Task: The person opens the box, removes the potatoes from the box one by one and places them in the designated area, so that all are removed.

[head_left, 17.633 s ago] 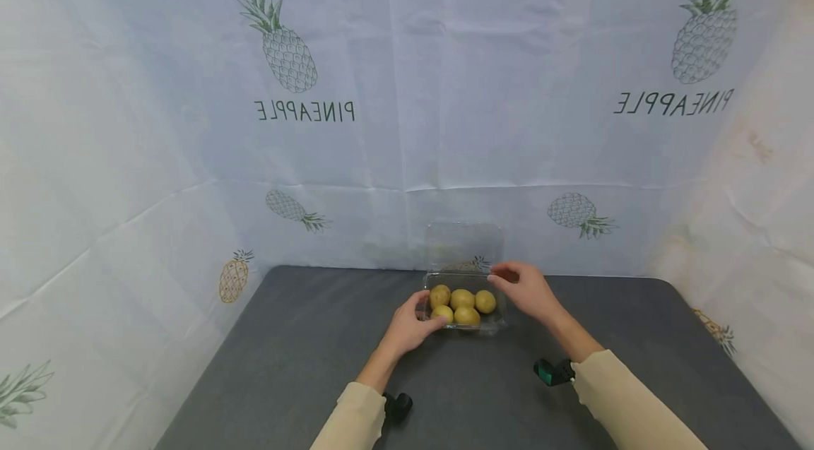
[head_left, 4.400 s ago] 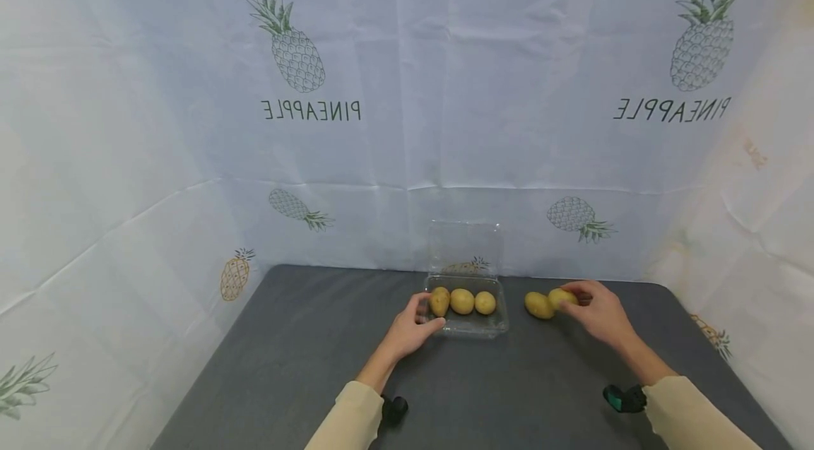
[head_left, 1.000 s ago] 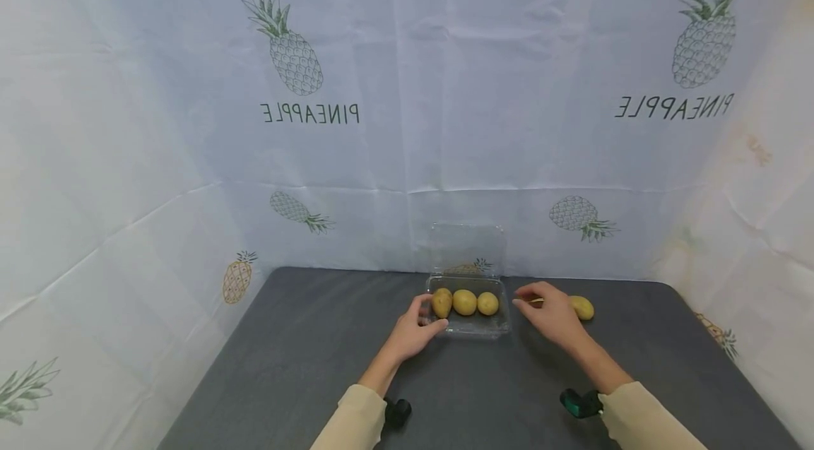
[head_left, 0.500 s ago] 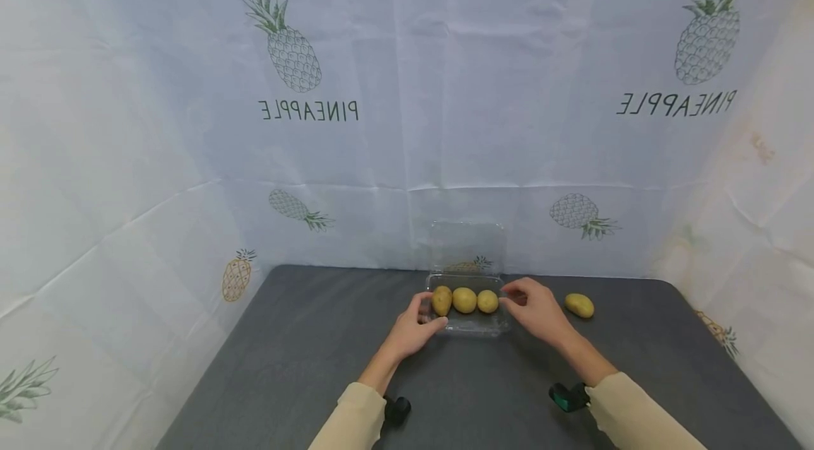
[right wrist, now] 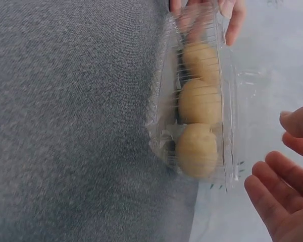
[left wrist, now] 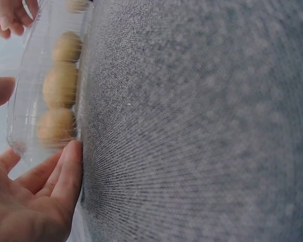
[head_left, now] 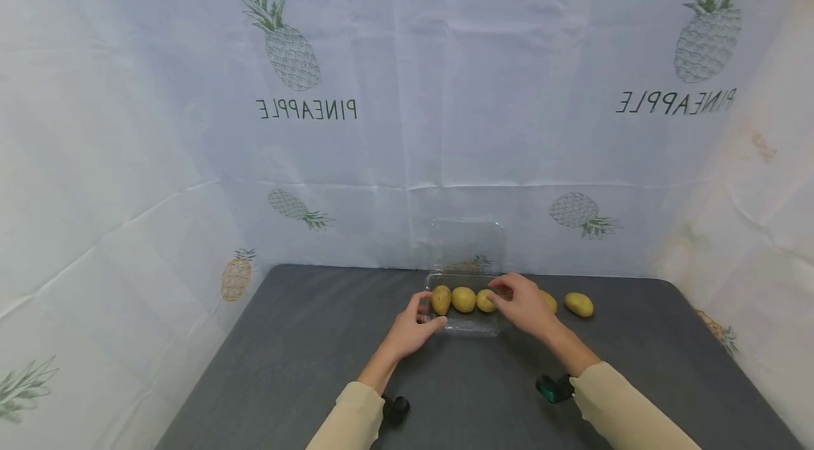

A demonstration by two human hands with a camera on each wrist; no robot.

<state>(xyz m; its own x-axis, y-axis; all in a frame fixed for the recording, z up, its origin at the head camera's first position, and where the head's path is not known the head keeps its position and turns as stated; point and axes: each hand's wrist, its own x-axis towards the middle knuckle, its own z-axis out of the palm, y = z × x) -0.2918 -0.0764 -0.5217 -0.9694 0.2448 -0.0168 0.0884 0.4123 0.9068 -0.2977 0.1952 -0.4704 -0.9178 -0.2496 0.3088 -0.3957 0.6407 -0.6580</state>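
A clear plastic clamshell box point(head_left: 470, 326) stands near the table's back edge with its lid point(head_left: 467, 241) raised. Three potatoes lie in a row inside: a left one point(head_left: 440, 300), a middle one point(head_left: 463, 299) and a right one point(head_left: 486, 300). My left hand point(head_left: 410, 328) holds the box's left end, fingers against the end wall and thumb at the front rim. My right hand point(head_left: 521, 303) is over the box's right end, its fingertips overlapping the right potato in the head view. In the right wrist view its loosely curled fingers point(right wrist: 272, 186) hold nothing and stand apart from the potatoes.
Two more potatoes lie on the dark grey table point(head_left: 305, 358) right of the box: one potato point(head_left: 548, 302) partly behind my right hand, another potato point(head_left: 579, 305) farther right. A white pineapple-print curtain point(head_left: 407, 118) hangs behind and at both sides.
Two potatoes have gone from the box to the table since the earliest frame. Lately my right hand moved left from the loose potatoes to the box. My left hand stayed on the box.
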